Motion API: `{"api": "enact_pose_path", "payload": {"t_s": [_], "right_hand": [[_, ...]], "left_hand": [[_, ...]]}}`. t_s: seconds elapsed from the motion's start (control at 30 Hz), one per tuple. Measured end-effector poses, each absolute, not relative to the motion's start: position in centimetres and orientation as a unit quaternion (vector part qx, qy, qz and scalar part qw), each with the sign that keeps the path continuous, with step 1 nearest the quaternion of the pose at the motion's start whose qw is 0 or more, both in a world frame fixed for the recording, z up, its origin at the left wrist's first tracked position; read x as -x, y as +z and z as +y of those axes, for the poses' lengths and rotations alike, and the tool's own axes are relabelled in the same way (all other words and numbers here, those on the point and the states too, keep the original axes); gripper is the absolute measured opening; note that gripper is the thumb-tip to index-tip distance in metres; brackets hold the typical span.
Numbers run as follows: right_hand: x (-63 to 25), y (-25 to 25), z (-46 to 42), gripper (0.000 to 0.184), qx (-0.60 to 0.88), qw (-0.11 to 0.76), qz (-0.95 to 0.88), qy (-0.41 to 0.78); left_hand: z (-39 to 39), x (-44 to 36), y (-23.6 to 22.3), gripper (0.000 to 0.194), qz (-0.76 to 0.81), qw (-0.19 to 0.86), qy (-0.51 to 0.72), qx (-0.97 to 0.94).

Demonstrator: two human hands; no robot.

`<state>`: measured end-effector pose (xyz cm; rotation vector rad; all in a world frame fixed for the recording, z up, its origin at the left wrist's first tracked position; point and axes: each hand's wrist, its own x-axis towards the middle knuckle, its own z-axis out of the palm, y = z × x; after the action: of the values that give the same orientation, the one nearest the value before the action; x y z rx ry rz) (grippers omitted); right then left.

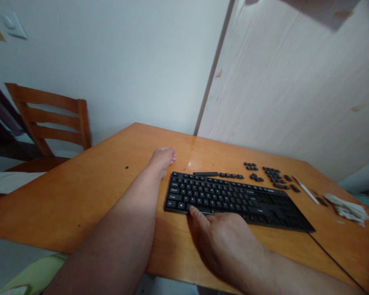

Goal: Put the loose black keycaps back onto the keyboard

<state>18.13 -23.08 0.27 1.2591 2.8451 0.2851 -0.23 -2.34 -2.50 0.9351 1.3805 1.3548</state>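
Grip, right hand [229, 233]: index finger [194, 212] on bottom row of computer keyboard [238, 199], beside Windows key [181, 205]; any hold hidden.
Finger pressure: best applied straight down.
Keyboard axis: left to right, right end slanting nearer; legends face the person.
Left hand [165, 157]: loosely curled near far left corner; contents not visible.
Wooden table [80, 190]: carries keyboard, loose keycaps [280, 186] beyond.
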Motion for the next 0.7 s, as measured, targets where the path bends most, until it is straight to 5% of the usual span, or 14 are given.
{"api": "enact_pose_path", "payload": {"t_s": [0.7], "right_hand": [[-18.29, 0.87, -22.8, 0.023, -0.425, -0.035, 0.904, 0.019]], "left_hand": [[-2.31, 0.28, -2.63, 0.012, 0.563, 0.471, 0.553, -0.394]]}}
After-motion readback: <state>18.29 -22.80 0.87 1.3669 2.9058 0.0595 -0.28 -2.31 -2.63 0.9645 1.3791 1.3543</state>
